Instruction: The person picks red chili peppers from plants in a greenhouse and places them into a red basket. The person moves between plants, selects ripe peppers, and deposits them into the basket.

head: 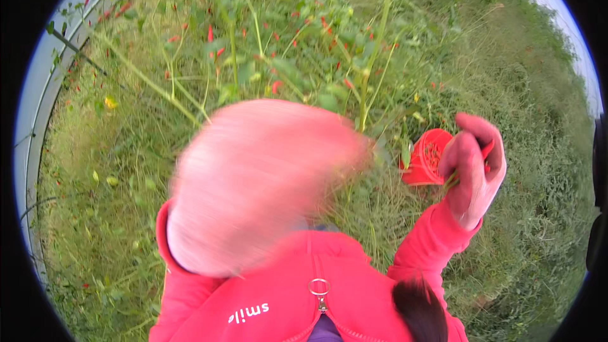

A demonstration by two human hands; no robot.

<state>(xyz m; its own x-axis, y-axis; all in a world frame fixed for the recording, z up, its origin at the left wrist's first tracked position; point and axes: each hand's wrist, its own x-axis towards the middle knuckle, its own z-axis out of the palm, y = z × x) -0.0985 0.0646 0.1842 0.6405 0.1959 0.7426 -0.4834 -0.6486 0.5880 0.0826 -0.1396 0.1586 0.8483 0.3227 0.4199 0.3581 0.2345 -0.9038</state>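
My right hand (475,166) is raised at the right, its fingers curled around red chili peppers (487,150) with green stems showing at the palm. Just beyond it a red plastic bucket (418,164) leans in the grass, with small red chilies (432,154) inside. Close to the camera, my left hand (266,175) is a large motion-blurred shape across the middle; its fingers cannot be made out, nor whether it holds anything. Behind it grow tall chili plants (368,71) bearing many red pods, such as a red chili pepper (210,33) pointing upward.
Dense grass and weeds (522,152) surround me. Branching stems (147,78) reach toward me from the left. A pale curved greenhouse-like wall (35,118) with a rail runs along the left edge. Dark hair (420,311) hangs over my pink jacket (285,294).
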